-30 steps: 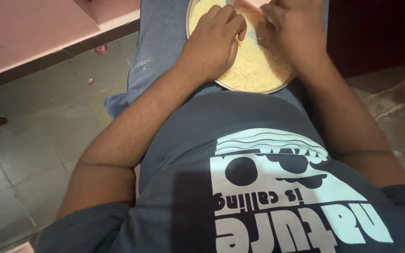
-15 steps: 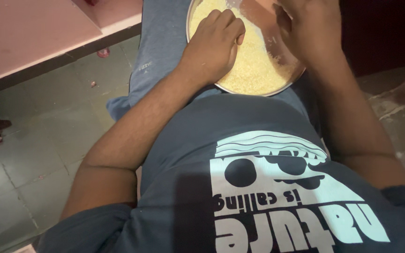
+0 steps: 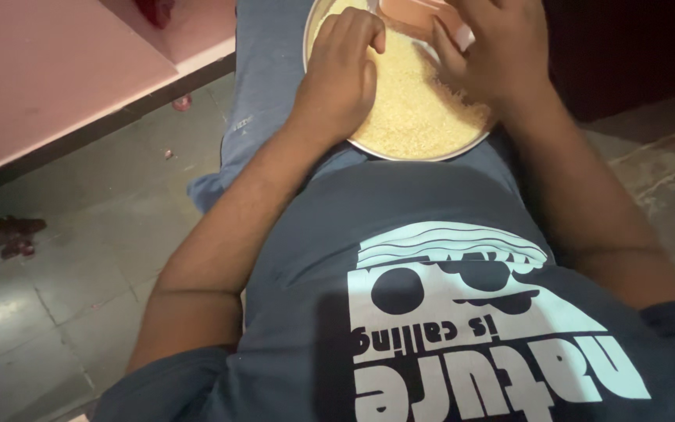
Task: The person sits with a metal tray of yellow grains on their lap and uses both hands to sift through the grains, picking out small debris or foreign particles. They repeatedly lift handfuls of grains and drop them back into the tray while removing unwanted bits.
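A round metal plate [image 3: 400, 155] rests on my lap, heaped with pale yellow grains [image 3: 404, 101]. At the top a patch of bare plate [image 3: 412, 12] shows where the grains are pushed aside. My left hand [image 3: 337, 74] lies over the plate's left side with its fingers curled down onto the grains. Over the right side of the plate, my right hand [image 3: 494, 55] has its fingers spread and its fingertips in the grains. Neither hand holds a separate object.
My blue trouser leg [image 3: 263, 78] runs under the plate. A pink step [image 3: 56, 70] with a red item [image 3: 154, 9] on it stands at the left. Grey floor tiles [image 3: 64, 258] carry small red bits [image 3: 17, 234]. Dark furniture [image 3: 634, 47] is on the right.
My right hand has swept back leftwards across the grains after pulling away to the right. My left hand has shifted slightly up and left on the plate. The view has tilted a little.
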